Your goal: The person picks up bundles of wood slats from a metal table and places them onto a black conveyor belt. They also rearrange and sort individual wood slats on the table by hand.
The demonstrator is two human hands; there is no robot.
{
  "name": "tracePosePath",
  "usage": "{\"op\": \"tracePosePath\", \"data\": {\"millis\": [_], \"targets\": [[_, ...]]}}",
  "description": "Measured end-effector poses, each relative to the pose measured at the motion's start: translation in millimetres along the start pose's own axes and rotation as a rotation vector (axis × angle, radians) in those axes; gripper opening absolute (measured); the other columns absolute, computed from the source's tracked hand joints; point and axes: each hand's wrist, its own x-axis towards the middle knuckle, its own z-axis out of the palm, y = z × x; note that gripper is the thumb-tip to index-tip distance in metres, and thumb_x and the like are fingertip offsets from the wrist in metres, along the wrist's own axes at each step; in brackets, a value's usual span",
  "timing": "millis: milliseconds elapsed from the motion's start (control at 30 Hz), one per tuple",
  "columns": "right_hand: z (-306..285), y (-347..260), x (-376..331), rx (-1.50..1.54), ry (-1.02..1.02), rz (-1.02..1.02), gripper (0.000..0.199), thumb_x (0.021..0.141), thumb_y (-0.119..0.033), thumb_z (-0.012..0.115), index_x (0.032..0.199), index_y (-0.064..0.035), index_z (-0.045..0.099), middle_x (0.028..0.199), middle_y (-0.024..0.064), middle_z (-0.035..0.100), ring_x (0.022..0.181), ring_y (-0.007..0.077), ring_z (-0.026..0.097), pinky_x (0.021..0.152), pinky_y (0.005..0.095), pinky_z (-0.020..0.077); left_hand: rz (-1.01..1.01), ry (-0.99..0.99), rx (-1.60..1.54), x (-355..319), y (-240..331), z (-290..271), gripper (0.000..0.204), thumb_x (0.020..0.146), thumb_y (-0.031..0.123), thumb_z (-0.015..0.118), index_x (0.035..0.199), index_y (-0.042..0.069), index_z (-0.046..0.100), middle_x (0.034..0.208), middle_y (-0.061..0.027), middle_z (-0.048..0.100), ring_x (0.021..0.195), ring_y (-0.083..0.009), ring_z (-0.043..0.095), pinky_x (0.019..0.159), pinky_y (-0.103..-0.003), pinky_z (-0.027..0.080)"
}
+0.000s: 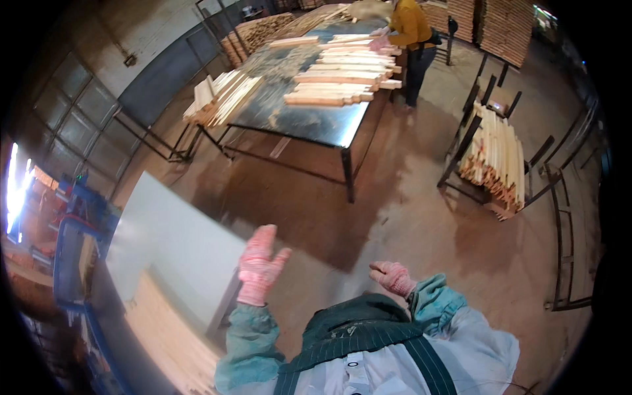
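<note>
Left hand (259,268) in pink-white knit glove: fingers spread, holding nothing, beside pale grey flat surface (174,227); long pale wooden boards (164,322) lie on its near part. Right hand (393,278), similar glove: fingers loosely extended, empty. Ahead, metal-topped surface (264,110) bearing wooden strips (342,76); rightward, black metal rack (461,150) packed with more.

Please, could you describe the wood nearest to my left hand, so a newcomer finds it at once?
At the picture's lower left stands a pale table, beside the left hand. The wood lies on its near part; unlike the other wood in view, it rests on this pale top.
</note>
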Motion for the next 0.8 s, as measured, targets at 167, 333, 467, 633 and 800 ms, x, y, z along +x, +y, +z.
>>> {"op": "tracePosePath", "data": {"millis": [167, 333, 467, 633, 800], "targets": [[-40.9, 22.1, 19.4, 0.174, 0.141, 0.22, 0.048, 0.088, -0.036, 0.061, 0.123, -0.0036, 0.06, 0.121, 0.0177, 0.062, 0.116, 0.0293, 0.058, 0.101, 0.0355, 0.0427, 0.218, -0.567, 0.135, 89.6, 66.9, 89.0, 0.065, 0.089, 0.05, 0.053, 0.142, 0.016, 0.039, 0.147, -0.0091, 0.039, 0.134, -0.0275, 0.038, 0.109, -0.04, 0.034], [-37.4, 63.3, 56.4, 0.257, 0.146, 0.344, 0.05, 0.087, -0.04, 0.061, 0.123, -0.0063, 0.061, 0.12, 0.017, 0.063, 0.115, 0.0289, 0.059, 0.1, 0.0354, 0.0434, 0.19, -0.823, 0.172, 180.1, 68.9, 135.8, 0.067, 0.089, 0.054, 0.051, 0.143, 0.018, 0.037, 0.148, -0.009, 0.037, 0.135, -0.0279, 0.037, 0.109, -0.041, 0.033], [-65.8, 94.4, 108.3, 0.163, 0.173, 0.442, 0.047, 0.088, -0.035, 0.062, 0.123, -0.0046, 0.061, 0.108, 0.0133, 0.067, 0.1, 0.0221, 0.062, 0.089, 0.0334, 0.0485, 0.255, -0.822, 0.052, 259.6, 57.1, 183.0, 0.067, 0.09, 0.053, 0.048, 0.144, 0.017, 0.035, 0.148, -0.0093, 0.037, 0.135, -0.0281, 0.037, 0.108, -0.043, 0.034], [-160.8, 32.3, 219.7, -0.016, 0.17, 0.462, 0.045, 0.088, -0.035, 0.06, 0.122, -0.005, 0.061, 0.111, 0.0158, 0.067, 0.107, 0.0279, 0.062, 0.092, 0.0358, 0.0469, 0.228, -0.926, 0.018, 359.2, 40.2, 201.2, 0.068, 0.089, 0.053, 0.05, 0.145, 0.018, 0.034, 0.148, -0.0099, 0.038, 0.134, -0.0281, 0.038, 0.108, -0.042, 0.033], [-224.0, 39.6, 350.2, 0.003, 0.303, 0.297, 0.058, 0.085, -0.046, 0.059, 0.129, -0.0076, 0.056, 0.127, 0.0183, 0.058, 0.121, 0.0319, 0.053, 0.102, 0.0366, 0.0409, 0.155, -0.86, 0.048, 470.0, 15.0, 215.5, 0.069, 0.088, 0.051, 0.053, 0.144, 0.017, 0.034, 0.145, -0.0111, 0.042, 0.132, -0.0286, 0.041, 0.107, -0.041, 0.034]]}}
